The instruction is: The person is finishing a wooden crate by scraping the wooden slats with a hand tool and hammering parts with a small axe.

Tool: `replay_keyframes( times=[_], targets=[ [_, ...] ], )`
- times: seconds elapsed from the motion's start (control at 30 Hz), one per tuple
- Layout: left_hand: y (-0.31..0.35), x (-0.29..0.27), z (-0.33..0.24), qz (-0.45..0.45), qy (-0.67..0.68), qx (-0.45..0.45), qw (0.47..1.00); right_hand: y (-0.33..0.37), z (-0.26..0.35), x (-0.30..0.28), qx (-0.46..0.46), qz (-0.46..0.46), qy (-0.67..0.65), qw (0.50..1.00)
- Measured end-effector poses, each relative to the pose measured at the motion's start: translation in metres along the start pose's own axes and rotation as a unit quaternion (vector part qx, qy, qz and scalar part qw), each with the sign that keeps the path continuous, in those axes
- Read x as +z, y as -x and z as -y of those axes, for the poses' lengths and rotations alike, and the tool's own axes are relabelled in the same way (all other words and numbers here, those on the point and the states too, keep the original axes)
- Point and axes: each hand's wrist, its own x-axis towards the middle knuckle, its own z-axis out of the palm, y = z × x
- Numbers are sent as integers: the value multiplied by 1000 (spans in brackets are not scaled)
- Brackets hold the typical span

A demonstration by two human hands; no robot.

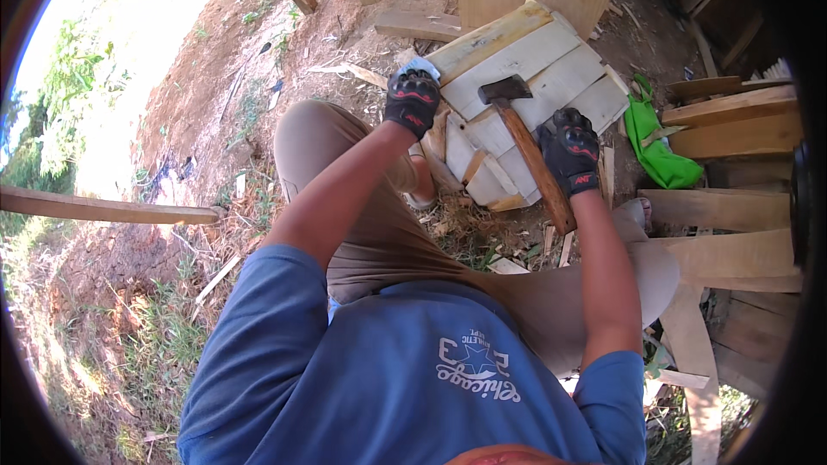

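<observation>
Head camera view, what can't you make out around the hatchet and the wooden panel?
- Left hand: the glove hides what its grip closes on at the wooden panel edge.
- Hatchet: the right hand covers part of the handle.
- Panel's lower part: hidden behind the hatchet handle and wood scraps.
- Green bag: contents not visible.

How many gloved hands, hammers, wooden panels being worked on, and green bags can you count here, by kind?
Gloved hands: 2, the left hand on the panel's corner, the right hand gripping the hammer handle
Hammers: 1, the hammer with its head on the panel
Slatted wooden panels being worked on: 1, the wooden panel
Green bags: 1, the green bag on the ground beside it
Total: 5
</observation>
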Motion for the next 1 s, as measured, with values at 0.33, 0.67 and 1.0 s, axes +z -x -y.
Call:
replay_keyframes(
  times=[0.33, 0.67, 1.0],
  targets=[
    [42, 8, -51, -49, -12, -9, 999, -1, 5, -1, 14, -3, 11, 1000],
    [56, -33, -46, 12, 147, -110, 983, 4, 5, 0, 28, -25, -19, 999],
    [25, 6, 24, -24, -62, -114, 991, 7, 16, -4, 16, -37, -32, 999]
  ],
)
